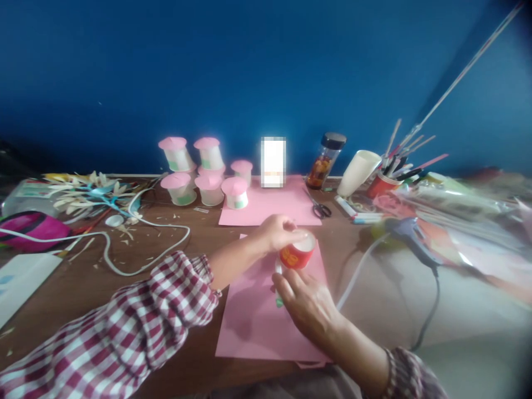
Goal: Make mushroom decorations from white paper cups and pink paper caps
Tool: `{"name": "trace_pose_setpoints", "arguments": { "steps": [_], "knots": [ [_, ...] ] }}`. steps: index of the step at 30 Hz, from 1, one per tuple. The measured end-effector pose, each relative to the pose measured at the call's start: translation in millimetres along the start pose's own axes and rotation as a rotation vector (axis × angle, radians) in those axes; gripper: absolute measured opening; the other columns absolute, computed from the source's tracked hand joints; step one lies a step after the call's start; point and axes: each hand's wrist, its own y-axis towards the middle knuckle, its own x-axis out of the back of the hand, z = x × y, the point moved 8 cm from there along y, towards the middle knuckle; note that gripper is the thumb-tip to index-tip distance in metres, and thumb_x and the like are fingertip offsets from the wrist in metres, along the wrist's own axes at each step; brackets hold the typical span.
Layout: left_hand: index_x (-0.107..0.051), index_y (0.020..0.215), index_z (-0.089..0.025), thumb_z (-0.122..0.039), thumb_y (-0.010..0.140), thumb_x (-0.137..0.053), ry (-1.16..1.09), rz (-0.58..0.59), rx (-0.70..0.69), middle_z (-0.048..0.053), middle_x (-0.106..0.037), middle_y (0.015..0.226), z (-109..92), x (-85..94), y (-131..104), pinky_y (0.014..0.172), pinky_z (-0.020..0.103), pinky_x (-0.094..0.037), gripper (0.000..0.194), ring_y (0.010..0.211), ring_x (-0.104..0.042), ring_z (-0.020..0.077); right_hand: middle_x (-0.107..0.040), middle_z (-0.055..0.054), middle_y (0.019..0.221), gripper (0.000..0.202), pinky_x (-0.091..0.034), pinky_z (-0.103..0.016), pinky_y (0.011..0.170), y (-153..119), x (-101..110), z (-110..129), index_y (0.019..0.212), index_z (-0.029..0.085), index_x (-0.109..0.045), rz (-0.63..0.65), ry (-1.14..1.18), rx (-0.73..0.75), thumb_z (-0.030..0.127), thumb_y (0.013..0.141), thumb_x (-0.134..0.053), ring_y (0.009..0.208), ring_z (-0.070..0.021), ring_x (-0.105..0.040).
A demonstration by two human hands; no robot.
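My left hand grips a short red paper cup with a yellow pattern, its thumb on the rim and its fingers partly hidden behind. The cup is tilted so that its white inside faces me. Just below it, my right hand has its fingers closed close to the cup's lower edge. A slim white piece shows at the fingertips, and a small green bit sticks out beneath them; I cannot tell what this thing is. Both hands are above a pink paper sheet.
Several white cups with pink tops stand at the back left. Scissors lie on a second pink sheet. A glue gun is at right, near a jar and a tilted white cup. A white cord loops at left.
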Motion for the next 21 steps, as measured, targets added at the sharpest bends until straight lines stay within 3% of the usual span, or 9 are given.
{"name": "trace_pose_setpoints", "arguments": {
  "steps": [21],
  "knots": [
    [-0.062,0.080,-0.017,-0.048,0.062,-0.074,-0.006,0.000,-0.011,0.004,-0.064,0.081,-1.4,-0.1,0.1,0.068,0.028,-0.045,0.038,0.077,-0.059,0.0180,-0.060,-0.005,0.072,0.013,-0.041,-0.029,0.049,1.1,-4.5,-1.4,0.088,0.017,-0.057,0.021,-0.019,0.002,0.007,0.086,-0.050,0.061,-0.0183,-0.056]
  ]
}}
